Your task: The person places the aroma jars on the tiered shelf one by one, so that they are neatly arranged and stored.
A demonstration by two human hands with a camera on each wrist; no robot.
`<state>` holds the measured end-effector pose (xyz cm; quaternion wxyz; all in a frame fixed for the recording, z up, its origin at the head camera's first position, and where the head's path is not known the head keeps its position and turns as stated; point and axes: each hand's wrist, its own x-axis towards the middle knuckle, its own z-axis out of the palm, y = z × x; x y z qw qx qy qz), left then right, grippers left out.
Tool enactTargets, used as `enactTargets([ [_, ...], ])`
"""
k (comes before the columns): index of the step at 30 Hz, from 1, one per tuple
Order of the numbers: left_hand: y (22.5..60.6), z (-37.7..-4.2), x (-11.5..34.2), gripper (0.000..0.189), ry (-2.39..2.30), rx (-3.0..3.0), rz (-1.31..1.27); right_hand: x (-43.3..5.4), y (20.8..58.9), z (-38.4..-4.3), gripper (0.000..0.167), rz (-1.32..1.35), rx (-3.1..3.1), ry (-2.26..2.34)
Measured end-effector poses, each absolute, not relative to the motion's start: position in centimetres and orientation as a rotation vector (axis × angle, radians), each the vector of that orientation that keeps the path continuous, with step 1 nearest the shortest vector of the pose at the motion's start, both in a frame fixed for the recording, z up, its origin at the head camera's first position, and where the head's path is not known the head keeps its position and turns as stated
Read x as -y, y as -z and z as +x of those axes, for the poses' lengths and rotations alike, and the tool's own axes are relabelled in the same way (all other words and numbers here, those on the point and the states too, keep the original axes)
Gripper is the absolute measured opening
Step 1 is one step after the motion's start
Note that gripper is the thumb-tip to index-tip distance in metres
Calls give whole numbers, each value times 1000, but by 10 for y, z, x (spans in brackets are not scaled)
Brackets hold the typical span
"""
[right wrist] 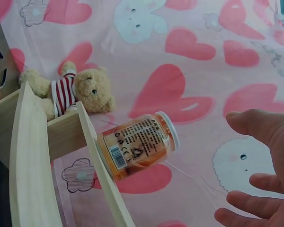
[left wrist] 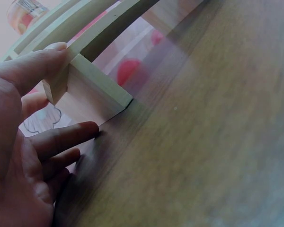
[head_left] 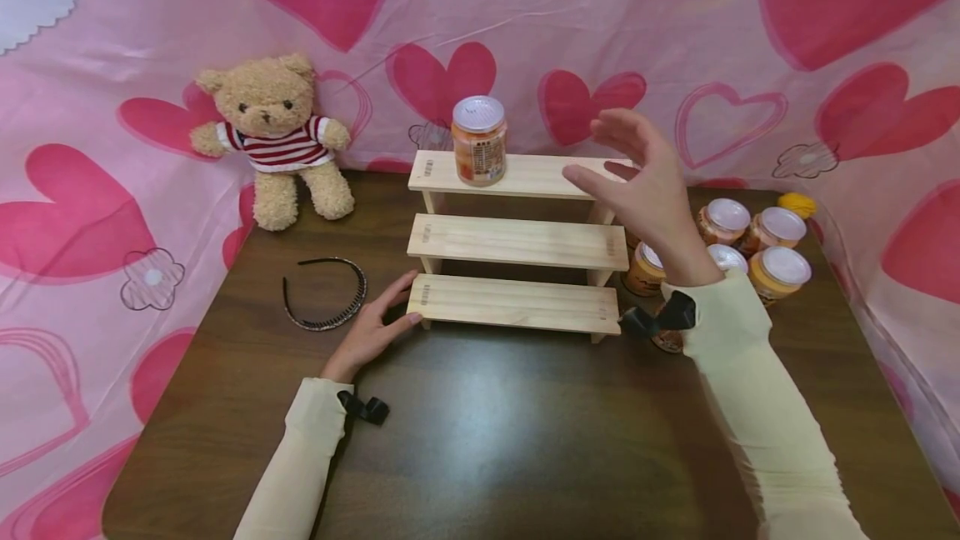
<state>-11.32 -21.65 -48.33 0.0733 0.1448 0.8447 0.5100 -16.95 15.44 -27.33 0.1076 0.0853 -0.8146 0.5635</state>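
A three-step wooden display stand (head_left: 517, 242) stands on the dark table. On its top step, left of the middle, sits a fruit jar (head_left: 480, 144) with a pale lid; its printed label and barcode show in the right wrist view. My left hand (head_left: 375, 330) rests at the left end of the bottom step, its thumb (left wrist: 47, 61) on the board's edge and its other fingers stretched out beside the end support. Above the right end of the top step, my right hand (head_left: 637, 182) is held with fingers spread and nothing in it, apart from the jar.
Several more jars (head_left: 780, 267) stand right of the stand, partly behind my right arm. A yellow object (head_left: 797, 205) lies behind them. A teddy bear (head_left: 273, 136) sits at the back left, and a black headband (head_left: 327, 323) lies near my left hand. A pink heart-patterned cloth (head_left: 525, 15) hangs behind.
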Motion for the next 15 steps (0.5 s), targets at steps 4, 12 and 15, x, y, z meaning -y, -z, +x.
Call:
enactTargets([
  [4, 482, -113, 216, 70, -1529, -2530, 435, -168, 280, -160, 65, 227, 2386, -1591],
  [12, 483, -112, 217, 70, -1540, -2536, 430, -193, 294, -139, 67, 171, 2359, -1548],
  [15, 483, -112, 217, 70, -1540, -2537, 432, -201, 298, -131, 67, 148, 2347, -1547],
])
